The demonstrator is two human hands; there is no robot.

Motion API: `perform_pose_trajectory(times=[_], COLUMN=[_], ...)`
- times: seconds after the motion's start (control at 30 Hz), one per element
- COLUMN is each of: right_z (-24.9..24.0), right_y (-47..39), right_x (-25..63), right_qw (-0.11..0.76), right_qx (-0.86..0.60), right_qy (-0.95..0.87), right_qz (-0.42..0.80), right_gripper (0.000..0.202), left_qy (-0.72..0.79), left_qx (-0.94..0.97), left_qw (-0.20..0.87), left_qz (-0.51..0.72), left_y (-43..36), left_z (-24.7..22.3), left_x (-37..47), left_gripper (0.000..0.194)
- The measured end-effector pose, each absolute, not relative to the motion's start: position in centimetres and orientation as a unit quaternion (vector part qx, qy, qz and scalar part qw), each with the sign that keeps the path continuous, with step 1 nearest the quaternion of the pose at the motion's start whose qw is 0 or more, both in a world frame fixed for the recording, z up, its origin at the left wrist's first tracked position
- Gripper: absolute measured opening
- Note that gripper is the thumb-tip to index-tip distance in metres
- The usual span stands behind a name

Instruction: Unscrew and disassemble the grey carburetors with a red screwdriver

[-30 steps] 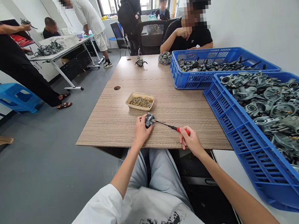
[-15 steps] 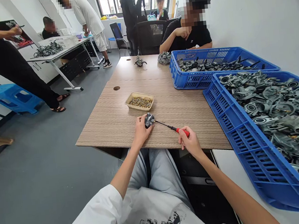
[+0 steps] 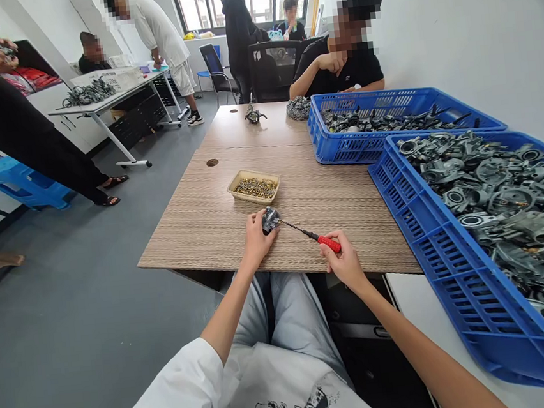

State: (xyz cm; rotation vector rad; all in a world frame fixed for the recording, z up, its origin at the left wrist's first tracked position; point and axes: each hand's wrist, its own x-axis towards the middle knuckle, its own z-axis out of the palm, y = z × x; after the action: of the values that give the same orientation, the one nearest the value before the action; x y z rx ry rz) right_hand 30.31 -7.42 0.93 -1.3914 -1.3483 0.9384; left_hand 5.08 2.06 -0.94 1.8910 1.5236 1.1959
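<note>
Metal part [image 3: 270, 221], grey, near surface's [image 3: 192, 228] front edge: clasped by left fingers [image 3: 255, 220]; right fingers [image 3: 330, 257] grip red-handled screwdriver [image 3: 330, 243].

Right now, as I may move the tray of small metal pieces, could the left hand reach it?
Probably yes: the tray sits just beyond the left hand with no visible obstacle, though that hand holds a metal part and may need freeing first.

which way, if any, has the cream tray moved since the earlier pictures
No, the cream tray keeps its place relative to the round tabletop hole.
</note>
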Motion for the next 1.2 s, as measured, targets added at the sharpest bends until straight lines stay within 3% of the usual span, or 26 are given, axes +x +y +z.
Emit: perform_pose_trajectory(times=[0.27, 0.8, 1.2], right_z=[1.2, 1.36, 0.8], right_y=[-7.46, -7.44, -7.29], right_x=[30.19, 29.94, 30.27], right_qw=[0.482, 0.462, 0.464], right_qx=[-0.568, -0.596, -0.596], right_qy=[-0.554, -0.536, -0.542], right_qz=[0.374, 0.38, 0.369], right_gripper=[0.028, 0.042, 0.039], left_qy=[0.546, 0.545, 0.558], left_qx=[0.681, 0.682, 0.682], left_qw=[0.217, 0.215, 0.211], left_qz=[0.438, 0.438, 0.423], left_y=[1.99, 2.0, 2.02], left_z=[-0.72, -0.79, -0.76], left_x=[5.11, 5.12, 5.1], left_gripper=[0.061, 0.061, 0.06])
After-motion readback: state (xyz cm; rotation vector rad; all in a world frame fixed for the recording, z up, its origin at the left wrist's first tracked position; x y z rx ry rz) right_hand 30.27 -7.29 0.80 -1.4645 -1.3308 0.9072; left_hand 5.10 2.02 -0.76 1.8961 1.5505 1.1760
